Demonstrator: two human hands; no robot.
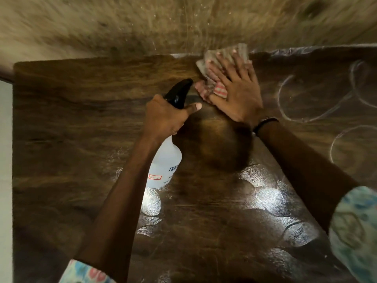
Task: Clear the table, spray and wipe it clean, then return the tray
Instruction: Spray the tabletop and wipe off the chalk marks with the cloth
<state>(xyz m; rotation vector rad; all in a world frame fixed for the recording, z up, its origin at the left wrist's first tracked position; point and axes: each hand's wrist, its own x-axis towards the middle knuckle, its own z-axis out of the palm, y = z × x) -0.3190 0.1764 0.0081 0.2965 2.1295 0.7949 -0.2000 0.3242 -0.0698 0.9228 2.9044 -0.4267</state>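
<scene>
Table point(81, 123): dark wood top, fills the view; wet swirl marks on its right part, none visible on the left.
Risk: cloth point(222, 58) sits at the far edge; a long stroke could push it off. Left part could be missed.
Right hand point(234, 92): fingers flat and spread, pressing the cloth onto the table.
Left hand point(167, 115): wrapped round the spray bottle point(166, 160) neck, thumb out; bottle over the table's middle.
Tray: not in view.
</scene>
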